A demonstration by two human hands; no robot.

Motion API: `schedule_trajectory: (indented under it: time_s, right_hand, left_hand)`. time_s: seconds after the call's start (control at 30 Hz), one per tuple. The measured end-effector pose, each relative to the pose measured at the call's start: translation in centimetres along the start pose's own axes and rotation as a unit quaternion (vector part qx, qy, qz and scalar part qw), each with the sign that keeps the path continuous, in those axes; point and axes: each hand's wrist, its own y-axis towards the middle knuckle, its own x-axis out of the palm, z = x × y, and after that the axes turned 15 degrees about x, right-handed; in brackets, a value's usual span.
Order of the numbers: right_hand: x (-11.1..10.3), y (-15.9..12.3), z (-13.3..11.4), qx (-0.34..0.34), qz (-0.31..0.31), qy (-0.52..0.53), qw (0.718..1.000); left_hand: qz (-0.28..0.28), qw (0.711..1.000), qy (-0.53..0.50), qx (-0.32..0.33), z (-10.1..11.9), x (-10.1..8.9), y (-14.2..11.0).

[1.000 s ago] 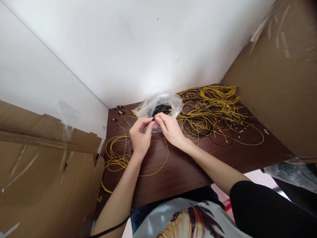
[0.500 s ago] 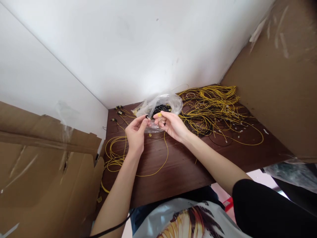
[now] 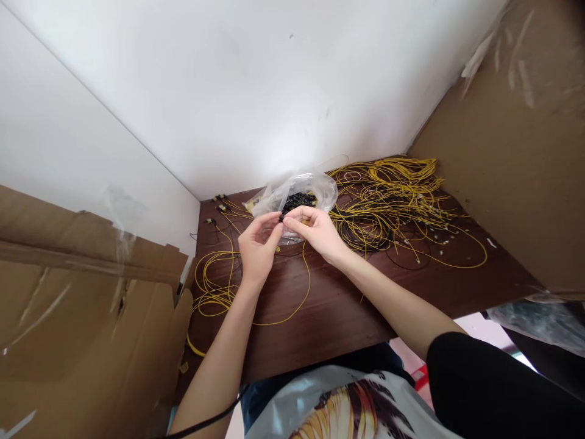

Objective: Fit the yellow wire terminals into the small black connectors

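Over the front of an open plastic bag [image 3: 323, 190], my two hands meet fingertip to fingertip. My left hand [image 3: 259, 247] pinches a small black connector piece [image 3: 281, 217] between thumb and forefinger. The closed thumb and forefinger of my right hand [image 3: 317, 235] press against the same piece from the right, and its end there is covered. Black and yellow small parts [image 3: 299, 202] fill the bag. A thin yellow cable [image 3: 309, 283] curves across the table below my hands.
Yellow and black cables [image 3: 388, 201] lie in a large tangle at the right. Coiled yellow cable [image 3: 210, 283] and several connector-tipped wires [image 3: 222, 208] lie at the left. Cardboard [image 3: 91, 329] and a white wall [image 3: 274, 91] enclose the brown table [image 3: 320, 329].
Half a second ago my hands were apart, a small yellow part at my right fingertips and the black piece in my left. Now they have come together again at the black piece.
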Motion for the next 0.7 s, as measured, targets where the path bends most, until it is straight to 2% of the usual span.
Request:
schedule_trajectory:
  time_s: [0.13,0.4,0.7]
  right_hand:
    - [-0.23,0.05,-0.11,-0.013,-0.001,-0.019,1.000]
    - [-0.47,-0.04,-0.38,0.061,-0.028,0.064,0.996]
    - [-0.53,-0.12,-0.59,0.087,-0.035,0.086,0.992]
  left_hand:
    - [-0.047,0.998,0.018,0.022,0.03,-0.06,-0.07]
    - [-0.012,0.999,-0.032,-0.005,0.27,0.30,0.02]
    - [-0.006,0.998,-0.049,-0.040,0.51,0.30,0.04]
